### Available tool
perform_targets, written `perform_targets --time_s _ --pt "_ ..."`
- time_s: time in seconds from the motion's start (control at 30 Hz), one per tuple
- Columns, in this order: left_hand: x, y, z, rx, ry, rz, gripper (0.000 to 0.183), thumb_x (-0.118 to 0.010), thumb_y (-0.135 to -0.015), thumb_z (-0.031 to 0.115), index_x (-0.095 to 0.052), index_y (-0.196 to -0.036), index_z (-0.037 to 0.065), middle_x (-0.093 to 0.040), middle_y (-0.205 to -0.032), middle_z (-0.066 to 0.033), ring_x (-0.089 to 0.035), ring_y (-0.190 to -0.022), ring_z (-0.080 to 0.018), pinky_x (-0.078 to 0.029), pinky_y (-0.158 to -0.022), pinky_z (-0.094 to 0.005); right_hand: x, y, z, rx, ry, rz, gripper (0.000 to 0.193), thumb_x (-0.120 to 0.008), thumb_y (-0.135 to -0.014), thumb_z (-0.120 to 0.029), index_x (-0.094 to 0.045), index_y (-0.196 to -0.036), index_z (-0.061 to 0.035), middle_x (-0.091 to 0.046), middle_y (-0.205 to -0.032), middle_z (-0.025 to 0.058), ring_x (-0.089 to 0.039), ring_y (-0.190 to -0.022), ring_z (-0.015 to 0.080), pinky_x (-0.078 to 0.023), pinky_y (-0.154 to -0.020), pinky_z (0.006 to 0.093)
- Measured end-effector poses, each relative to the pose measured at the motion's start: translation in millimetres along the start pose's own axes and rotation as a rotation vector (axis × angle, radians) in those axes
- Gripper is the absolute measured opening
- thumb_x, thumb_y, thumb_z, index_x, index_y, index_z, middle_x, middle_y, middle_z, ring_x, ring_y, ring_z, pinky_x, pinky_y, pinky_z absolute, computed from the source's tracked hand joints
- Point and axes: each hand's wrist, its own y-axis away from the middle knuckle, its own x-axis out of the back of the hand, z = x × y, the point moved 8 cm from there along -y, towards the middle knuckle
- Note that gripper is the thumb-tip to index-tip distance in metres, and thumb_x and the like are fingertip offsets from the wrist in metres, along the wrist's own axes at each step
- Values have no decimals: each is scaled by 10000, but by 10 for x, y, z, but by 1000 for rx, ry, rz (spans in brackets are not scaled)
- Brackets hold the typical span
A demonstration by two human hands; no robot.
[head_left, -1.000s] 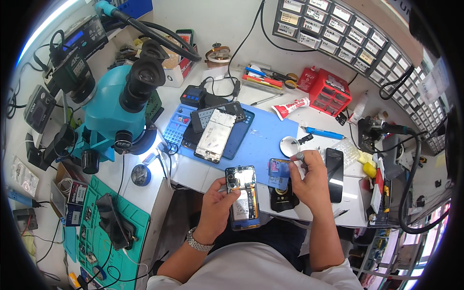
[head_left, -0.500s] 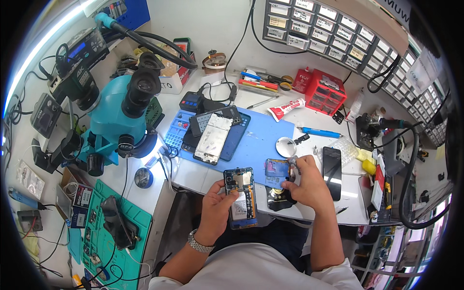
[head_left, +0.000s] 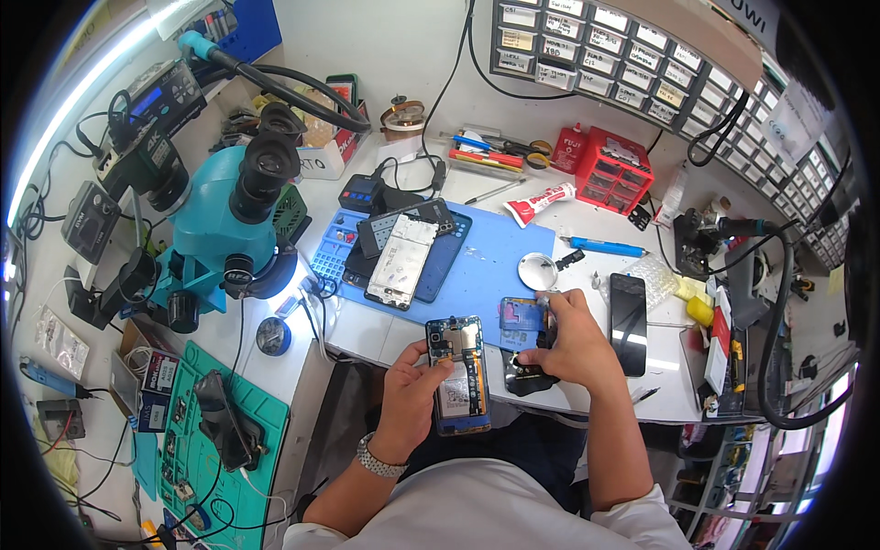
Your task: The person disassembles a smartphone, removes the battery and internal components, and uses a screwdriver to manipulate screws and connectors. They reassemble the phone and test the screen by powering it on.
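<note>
My left hand (head_left: 408, 392) holds an opened phone (head_left: 458, 394) in front of my body, its inside facing up. The phone's battery, ribbon strip and camera show, with my thumb resting on its left side. At the near edge of the blue mat (head_left: 500, 252), my right hand (head_left: 579, 341) is closed with bent fingers and thumb on a dark phone part (head_left: 532, 376), whose exact kind is unclear. Next to these fingers lies a translucent blue piece (head_left: 520, 314) with a pinkish patch. My right palm hides part of what it grips.
A silver phone frame (head_left: 403, 261) lies over other phone parts on the mat. A small round dish (head_left: 538, 271), a blue pen-like tool (head_left: 603, 247) and a black phone (head_left: 628, 325) lie to the right. A teal microscope (head_left: 220, 211) stands at left, beside a green mat (head_left: 266, 422).
My right thumb has moved slightly down and left, onto the dark part, and the hand has turned a little. My left hand keeps the opened phone in nearly the same place.
</note>
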Motion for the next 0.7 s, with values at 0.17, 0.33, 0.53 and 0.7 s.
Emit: perform_targets --time_s 0.17,0.33,0.53,0.7 --pt "-10 10 1 -12 -23 17 354 -665 -1015 -22 -583 -1358 -54 -778 -1169 -182 -786 -1012 -214 -645 -909 -359 -83 -6 17 45 -15 -21 953 -993 -726 -120 -507 -1535 11 -515 -1403 226 -629 -1260 413 -566 -1051 446" --pt "8 15 14 -27 -36 22 364 -655 -1009 -36 -581 -1365 -59 -779 -1170 -186 -786 -1017 -219 -647 -909 -357 -82 -13 -7 61 40 39 943 -1015 -693 -116 -536 -1493 26 -540 -1328 196 -674 -1130 358 -580 -1004 435" --pt "-19 15 38 -22 12 10 384 -683 -1029 -14 -565 -1391 -65 -799 -1127 -180 -788 -974 -179 -632 -878 -311 -89 4 6 4 24 -44 879 -964 -779 -152 -506 -1505 36 -498 -1424 254 -591 -1295 429 -546 -1076 456" --pt "-8 7 38 -6 12 -5 388 -673 -1021 -24 -566 -1392 -68 -793 -1141 -184 -787 -997 -189 -631 -896 -323 -92 -23 45 71 32 47 681 -929 -825 -138 -606 -1395 50 -552 -1325 234 -601 -1202 400 -542 -1036 447"
